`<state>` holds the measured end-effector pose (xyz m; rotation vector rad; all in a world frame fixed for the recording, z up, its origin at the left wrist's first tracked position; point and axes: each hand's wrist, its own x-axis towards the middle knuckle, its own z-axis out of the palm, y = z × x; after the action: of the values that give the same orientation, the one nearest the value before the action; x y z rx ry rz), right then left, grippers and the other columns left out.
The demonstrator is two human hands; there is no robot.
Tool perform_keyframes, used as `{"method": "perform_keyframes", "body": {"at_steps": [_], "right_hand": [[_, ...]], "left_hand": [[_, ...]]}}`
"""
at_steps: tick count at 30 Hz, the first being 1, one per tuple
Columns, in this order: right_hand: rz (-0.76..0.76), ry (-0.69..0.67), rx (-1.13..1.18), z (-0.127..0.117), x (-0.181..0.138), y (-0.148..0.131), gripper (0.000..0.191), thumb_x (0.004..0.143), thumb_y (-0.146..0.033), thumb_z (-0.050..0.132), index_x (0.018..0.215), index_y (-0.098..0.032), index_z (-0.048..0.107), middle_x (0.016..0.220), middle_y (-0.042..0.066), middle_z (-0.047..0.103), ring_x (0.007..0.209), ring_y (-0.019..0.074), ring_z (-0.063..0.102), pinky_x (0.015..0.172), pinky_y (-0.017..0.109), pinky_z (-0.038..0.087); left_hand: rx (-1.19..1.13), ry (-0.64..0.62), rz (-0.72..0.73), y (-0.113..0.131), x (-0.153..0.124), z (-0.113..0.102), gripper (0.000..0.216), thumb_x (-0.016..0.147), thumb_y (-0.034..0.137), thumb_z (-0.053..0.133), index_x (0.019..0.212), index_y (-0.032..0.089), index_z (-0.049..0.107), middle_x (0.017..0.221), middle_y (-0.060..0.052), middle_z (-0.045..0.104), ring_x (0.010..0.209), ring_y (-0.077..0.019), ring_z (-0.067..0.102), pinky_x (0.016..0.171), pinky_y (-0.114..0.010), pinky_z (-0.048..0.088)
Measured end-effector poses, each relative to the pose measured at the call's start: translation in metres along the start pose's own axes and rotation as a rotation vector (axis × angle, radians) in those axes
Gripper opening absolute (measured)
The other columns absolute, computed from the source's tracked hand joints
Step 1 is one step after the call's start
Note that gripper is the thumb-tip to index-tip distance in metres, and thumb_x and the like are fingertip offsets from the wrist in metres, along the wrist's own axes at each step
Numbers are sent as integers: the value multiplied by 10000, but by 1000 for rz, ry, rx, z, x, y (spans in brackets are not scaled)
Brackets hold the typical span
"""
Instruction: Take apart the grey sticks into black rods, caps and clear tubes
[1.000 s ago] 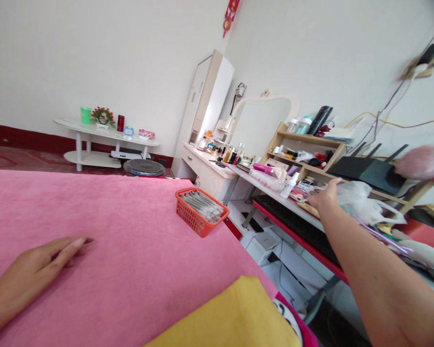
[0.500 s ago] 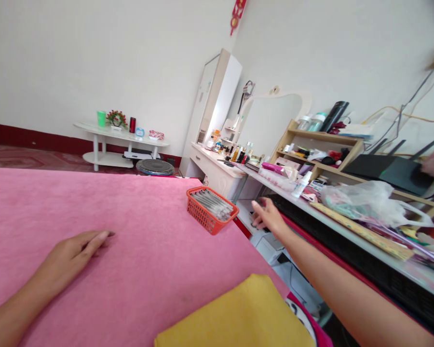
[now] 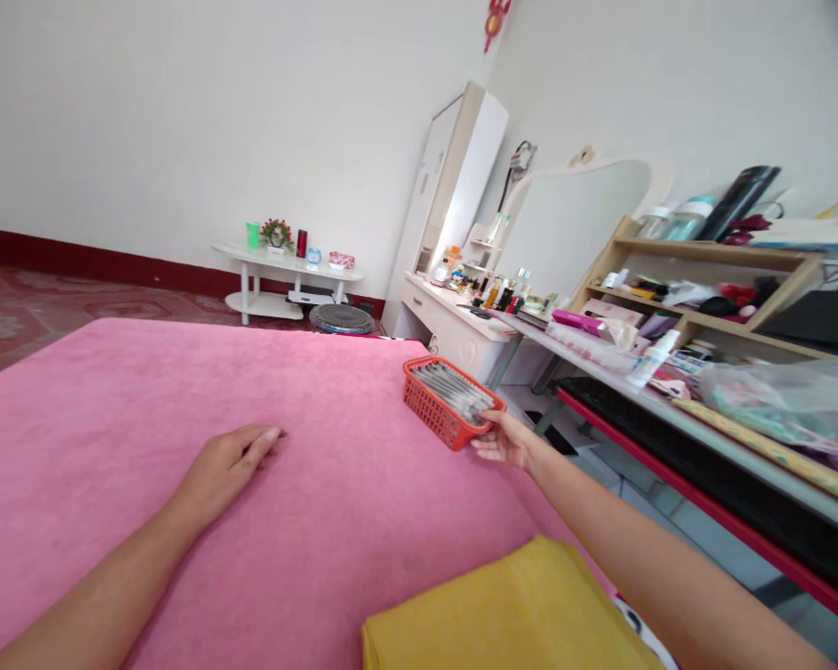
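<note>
An orange-red plastic basket with lattice sides stands on the pink cloth. Inside it lie several slim grey and clear pens, side by side. My right hand is at the basket's near right corner, its thumb over the rim and the fingers against the outside. Left of the basket, my left hand rests palm down on the pink cloth, fingers loosely stretched, nothing in it. A folded yellow cloth lies at the near edge, below both hands.
To the right runs a cluttered desk with a wooden shelf, a white spray bottle and a plastic bag. A dressing table with a mirror is behind the basket. A low white table stands against the far wall.
My right hand has moved from beside the desk to the basket's corner and taken hold of it. The view has turned left; my left hand still rests on the pink cloth.
</note>
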<state>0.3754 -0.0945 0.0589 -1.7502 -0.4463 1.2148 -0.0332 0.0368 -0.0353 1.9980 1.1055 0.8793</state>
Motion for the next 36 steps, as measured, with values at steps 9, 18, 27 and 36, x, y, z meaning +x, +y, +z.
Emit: {"method": "perform_keyframes", "body": {"at_steps": [9, 18, 27, 36], "right_hand": [[-118, 16, 12, 20, -4, 9, 226, 759, -137, 402, 961, -113, 502, 604, 91, 653, 528, 182, 651, 498, 273, 539], [-174, -283, -106, 137, -14, -9, 276, 700, -121, 432, 949, -81, 545, 659, 128, 675, 538, 212, 656, 491, 309, 551], [-498, -409, -267, 290, 20, -32, 390, 611, -97, 421, 966, -110, 582, 760, 93, 685, 649, 241, 655, 565, 386, 545], [-1092, -224, -567, 328, 58, -22, 429, 699, -178, 416, 1109, -174, 540, 1073, 59, 624, 1011, 231, 557, 900, 340, 406]], "left_hand": [[-20, 89, 26, 13, -2, 1, 462, 819, 496, 363, 932, 160, 658, 710, -42, 649, 611, -181, 581, 607, -298, 467], [-119, 600, -10, -4, 7, -16, 450, 850, 444, 357, 1136, 167, 566, 1095, -114, 600, 1007, -225, 558, 886, -377, 424], [-208, 851, -107, -41, 11, -92, 552, 856, 526, 272, 1275, 197, 418, 1277, -130, 489, 1159, -237, 473, 906, -388, 415], [-195, 855, -100, -51, 27, -79, 603, 846, 531, 325, 1358, 216, 295, 1404, -99, 331, 1296, -216, 285, 1061, -368, 237]]}}
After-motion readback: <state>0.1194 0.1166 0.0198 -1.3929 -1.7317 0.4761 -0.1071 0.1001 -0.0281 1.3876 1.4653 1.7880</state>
